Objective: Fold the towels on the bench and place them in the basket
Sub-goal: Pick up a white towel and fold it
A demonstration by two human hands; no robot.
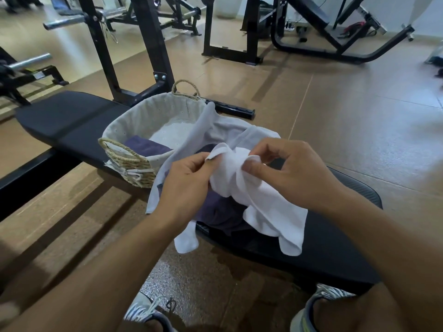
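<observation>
The black padded counter (335, 255) runs as a long band from the left edge of the frame down to the lower right. Behind it, black gym frames (143, 44) stand across the upper half on the brown floor (359, 116).

On the counter at centre left sits the woven basket (129, 164), cloth-lined, its long axis running from lower left to upper right, with a folded purple towel (146, 147) inside at its near end. Just right of the basket lies a heap: a pale grey towel (230, 130) draped against the basket's rim, and a dark purple towel (220, 212) beneath.

The white towel (263, 204) is lifted over that heap at centre frame, trailing toward the lower right, one corner hanging off the counter's near edge. The left hand (187, 180) pinches its upper left edge; the right hand (290, 173) pinches the upper fold beside it. Each grip is closed on the cloth.

Two sneakers (318, 305) show at the bottom edge.
</observation>
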